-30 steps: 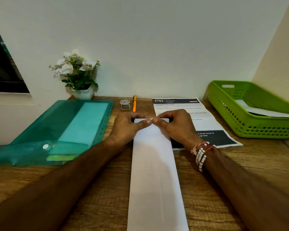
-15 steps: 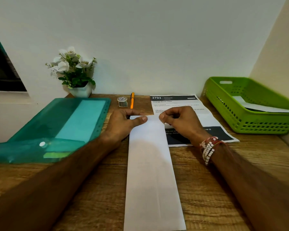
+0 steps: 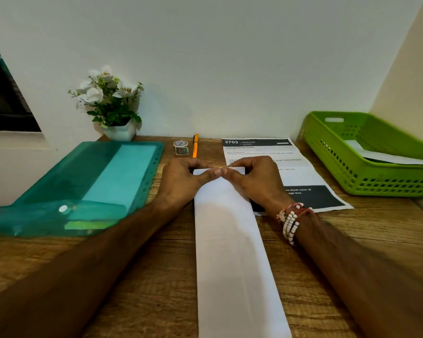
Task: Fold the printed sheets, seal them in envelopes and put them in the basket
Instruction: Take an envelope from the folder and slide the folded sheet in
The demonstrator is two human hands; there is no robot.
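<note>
Sheet (image 3: 230, 240) lies lengthwise, far end toward wall (image 3: 230, 69).

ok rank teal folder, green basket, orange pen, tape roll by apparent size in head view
1. teal folder
2. green basket, partly cut off at the frame edge
3. orange pen and tape roll: too close to rank; pen longer, roll wider

Folded sheet (image 3: 230, 240): long white strip, lay flat, lengthwise at centre, blank side up; its right edge overlapped the printed sheet (image 3: 300, 172). Printed sheet: unfolded, face up, btwn strip & basket (image 3: 376, 181). Basket: green, slotted, far right, w/ white paper (image 3: 386, 156) inside.
</note>
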